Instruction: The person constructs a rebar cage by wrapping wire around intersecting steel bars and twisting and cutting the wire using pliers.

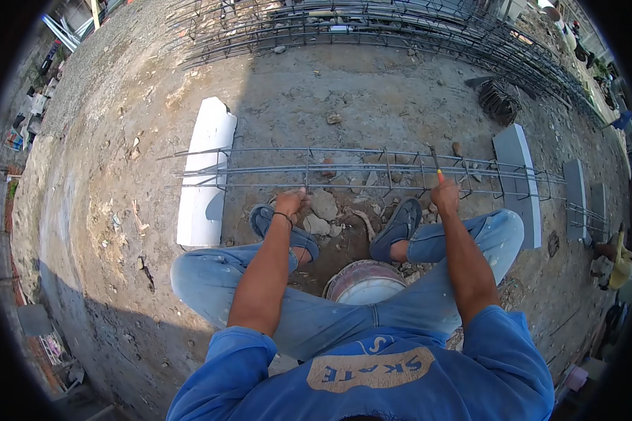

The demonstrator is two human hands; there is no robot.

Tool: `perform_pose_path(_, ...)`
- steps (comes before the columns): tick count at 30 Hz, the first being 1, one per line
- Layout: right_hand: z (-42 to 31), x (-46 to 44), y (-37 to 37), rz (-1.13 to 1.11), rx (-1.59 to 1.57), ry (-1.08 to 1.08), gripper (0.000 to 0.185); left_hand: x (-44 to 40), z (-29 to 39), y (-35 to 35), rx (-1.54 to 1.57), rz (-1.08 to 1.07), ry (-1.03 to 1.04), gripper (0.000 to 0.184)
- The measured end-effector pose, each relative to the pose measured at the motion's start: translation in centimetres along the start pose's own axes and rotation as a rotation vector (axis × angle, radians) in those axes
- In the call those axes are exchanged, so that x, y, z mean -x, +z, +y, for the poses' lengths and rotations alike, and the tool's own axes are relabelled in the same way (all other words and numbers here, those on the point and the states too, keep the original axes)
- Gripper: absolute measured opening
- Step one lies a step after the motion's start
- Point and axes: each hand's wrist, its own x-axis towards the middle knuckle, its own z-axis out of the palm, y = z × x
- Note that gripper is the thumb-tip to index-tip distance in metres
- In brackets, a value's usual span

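A long rebar cage (358, 169) of thin steel bars and square stirrups lies crosswise in front of me. Its left end rests on a white block (205, 203), its right part on a grey-white block (518, 184). My right hand (444, 196) is wrapped round the orange-yellow handle of a hook-like hand tool (438, 170); the slim metal shaft points away from me across the bars. My left hand (291, 202) is closed at the cage's near bar, beside a stirrup. Whatever its fingers pinch is too small to tell.
Between my knees is a round bucket (366, 283), partly under me. Broken stones (323, 205) lie around my sandals. More rebar cages (344, 31) are stacked at the back. A dark bundle of stirrups (498, 102) and another grey block (576, 198) lie to the right.
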Motion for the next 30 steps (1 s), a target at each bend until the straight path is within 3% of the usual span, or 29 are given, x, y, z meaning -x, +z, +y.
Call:
perform_pose_path(1,-0.9,0.6,-0.7,-0.008,-0.001,-0.019,0.025,1.5,0.7,-0.2,0.011,0.017,-0.002,0.019)
perform_pose_path(3,-4.1,3.1,-3.2,-0.233,-0.792,0.227,0.023,4.3,2.0,0.2,0.046,-0.099,-0.129,0.032)
perform_pose_path(5,-9.4,7.8,-8.0,-0.494,-1.126,0.299,0.031,4.2,1.5,-0.1,-0.026,-0.136,-0.109,0.034)
perform_pose_path(7,-12.1,11.8,-6.4,-0.626,-1.323,0.195,0.034,4.9,1.2,-0.4,-0.099,-0.175,-0.096,0.037)
perform_pose_path(9,-14.8,16.6,-4.4,-0.813,-1.178,0.153,0.032,6.4,2.5,-0.9,-0.08,-0.185,-0.149,0.037)
perform_pose_path(13,-19.2,24.2,-0.5,-0.982,-0.99,0.108,0.03,3.7,3.1,-2.8,-0.17,-0.131,-0.111,0.028)
perform_pose_path(14,-19.8,25.1,0.1,-0.986,-0.983,0.115,0.03,1.3,2.7,-4.0,-0.624,-0.256,0.091,0.019)
perform_pose_path(16,-21.2,25.9,1.3,-1.141,-0.89,0.197,0.026,1.4,3.4,-3.8,-1.073,-0.385,0.306,0.011)
perform_pose_path(18,-22.6,26.4,1.6,-1.181,-0.976,0.292,0.024,3.8,4.5,-2.2,-0.618,-0.095,0.123,0.01)
perform_pose_path(22,-23.6,26.0,3.2,-1.276,-1.216,0.409,0.025,4.4,4.2,-2.2,-0.702,-0.059,0.117,0.012)
perform_pose_path(23,-23.7,25.9,3.5,-1.278,-1.211,0.415,0.025,0.6,0.9,-3.3,-0.743,-0.1,0.315,0.014)
perform_pose_path(25,-23.7,25.5,3.9,-1.361,-1.295,0.436,0.026,-0.5,-0.1,-3.7,-0.777,-0.143,0.512,0.015)
perform_pose_path(26,-23.9,25.3,4.1,-1.36,-1.292,0.438,0.026,-1.2,-0.2,-3.7,-0.949,-0.179,0.572,0.016)
perform_pose_path(28,-24.1,25.1,4.1,-1.359,-1.253,0.433,0.029,-1.2,-0.2,-3.2,-1.116,-0.214,0.633,0.017)
perform_pose_path(30,-24.1,25.0,3.9,-1.328,-1.243,0.442,0.027,-0.9,-0.5,-3.1,-0.838,-0.151,0.585,0.017)
